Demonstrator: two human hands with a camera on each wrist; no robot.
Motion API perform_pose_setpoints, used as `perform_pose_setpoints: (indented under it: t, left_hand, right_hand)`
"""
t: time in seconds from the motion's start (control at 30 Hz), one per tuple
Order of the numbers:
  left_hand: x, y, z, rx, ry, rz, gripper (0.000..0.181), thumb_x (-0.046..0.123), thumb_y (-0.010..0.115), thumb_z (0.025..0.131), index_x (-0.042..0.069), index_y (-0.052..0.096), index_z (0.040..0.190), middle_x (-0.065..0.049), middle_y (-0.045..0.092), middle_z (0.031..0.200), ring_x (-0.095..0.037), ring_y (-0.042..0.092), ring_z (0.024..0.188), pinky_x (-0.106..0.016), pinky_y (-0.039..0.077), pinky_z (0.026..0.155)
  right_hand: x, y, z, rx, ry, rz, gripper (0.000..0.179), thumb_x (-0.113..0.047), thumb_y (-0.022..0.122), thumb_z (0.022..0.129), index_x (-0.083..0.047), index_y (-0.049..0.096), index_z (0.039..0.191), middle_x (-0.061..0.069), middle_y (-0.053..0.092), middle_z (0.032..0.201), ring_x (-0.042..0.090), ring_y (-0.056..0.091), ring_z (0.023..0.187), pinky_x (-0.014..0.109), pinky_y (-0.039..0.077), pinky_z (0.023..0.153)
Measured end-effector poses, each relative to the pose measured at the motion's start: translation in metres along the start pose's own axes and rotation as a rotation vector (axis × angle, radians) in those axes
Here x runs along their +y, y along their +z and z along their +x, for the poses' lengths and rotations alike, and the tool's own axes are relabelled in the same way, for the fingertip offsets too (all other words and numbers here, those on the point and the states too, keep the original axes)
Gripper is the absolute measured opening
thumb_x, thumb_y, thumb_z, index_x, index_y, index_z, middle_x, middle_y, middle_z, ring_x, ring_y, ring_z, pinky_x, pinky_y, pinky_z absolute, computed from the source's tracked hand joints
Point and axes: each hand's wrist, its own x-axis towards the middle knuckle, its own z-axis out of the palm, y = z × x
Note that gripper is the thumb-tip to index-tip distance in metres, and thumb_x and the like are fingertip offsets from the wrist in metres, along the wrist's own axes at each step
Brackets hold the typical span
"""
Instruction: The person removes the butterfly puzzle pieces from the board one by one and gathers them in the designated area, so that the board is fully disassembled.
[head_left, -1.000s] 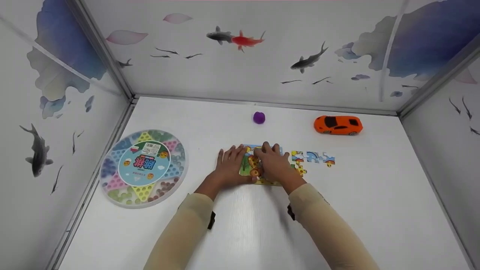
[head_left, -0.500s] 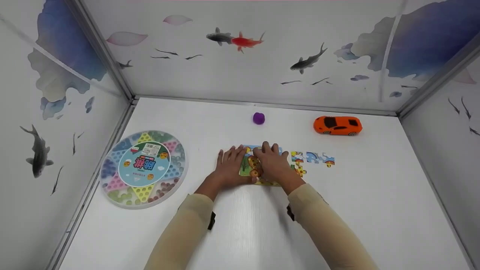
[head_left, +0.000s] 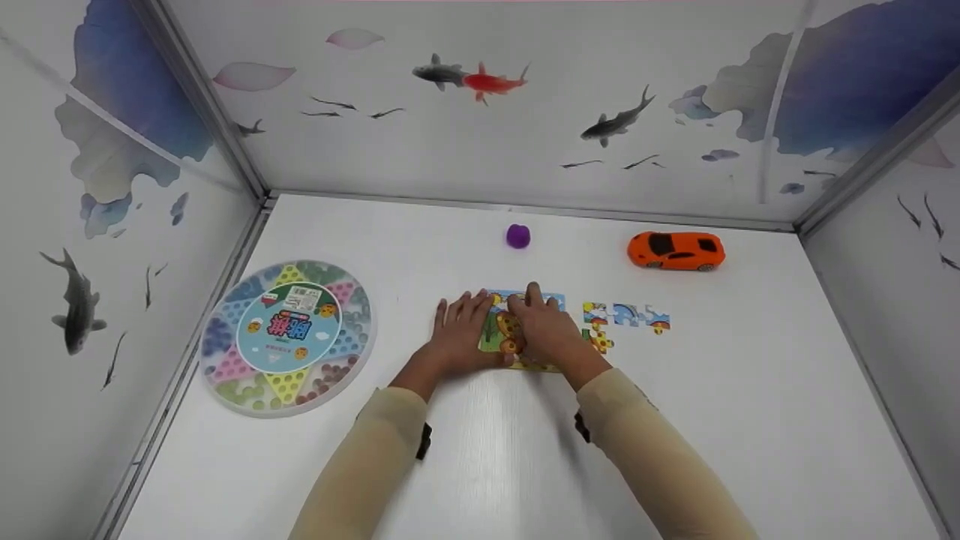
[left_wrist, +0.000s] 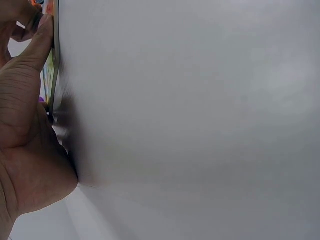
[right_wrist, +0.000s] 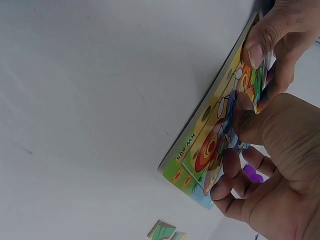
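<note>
A cartoon jigsaw puzzle in its tray lies flat on the table, also seen from the side in the right wrist view, where the puzzle shows the print KW-805. My left hand rests spread along its left side, the left thumb lying at the near edge. Over the puzzle's right half, my right hand has its thumb and curled fingers on a puzzle piece at the board's surface. The right hand covers much of the picture in the head view.
Several loose puzzle pieces lie right of the puzzle. Behind are a purple ball-like object and an orange toy car. A round Chinese checkers box stands at left. Printed walls enclose the table.
The right hand's fingers shift slightly over the puzzle, with the ones beside the index finger curling in more. The left hand and the loose pieces stay put.
</note>
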Motion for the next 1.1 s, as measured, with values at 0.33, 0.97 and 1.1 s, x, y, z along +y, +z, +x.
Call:
perform_pose_setpoints:
  t: [0.33,0.97,1.1]
  left_hand:
    - [-0.01,0.012,0.011,0.008,-0.013,0.009,0.122,0.077,0.071,0.092,0.019,0.011,0.18,-0.004,0.008,0.189,-0.033,0.001,0.176,-0.063,-0.012,0.139]
    - [-0.004,0.006,0.006,0.0,-0.02,0.016,0.118,0.075,0.07,0.094,0.017,0.012,0.18,-0.004,0.009,0.189,-0.034,0.002,0.176,-0.065,-0.009,0.139]
    - [-0.008,0.008,0.009,0.005,-0.017,0.012,0.12,0.077,0.07,0.093,0.017,0.012,0.18,-0.005,0.009,0.188,-0.034,0.002,0.175,-0.065,-0.009,0.139]
  right_hand:
    - [0.001,0.001,-0.002,0.029,-0.023,0.001,0.082,-0.016,0.093,0.09,-0.011,0.047,0.158,0.024,0.04,0.157,0.049,0.056,0.127,0.06,0.065,0.096]
    - [0.001,0.007,-0.003,0.04,-0.034,0.005,0.091,-0.033,0.095,0.089,-0.01,0.044,0.161,0.023,0.037,0.16,0.047,0.044,0.142,0.071,0.051,0.114]
    - [0.002,0.008,-0.004,0.045,-0.046,0.02,0.088,-0.037,0.093,0.091,-0.009,0.044,0.159,0.022,0.038,0.159,0.047,0.043,0.142,0.07,0.05,0.115]
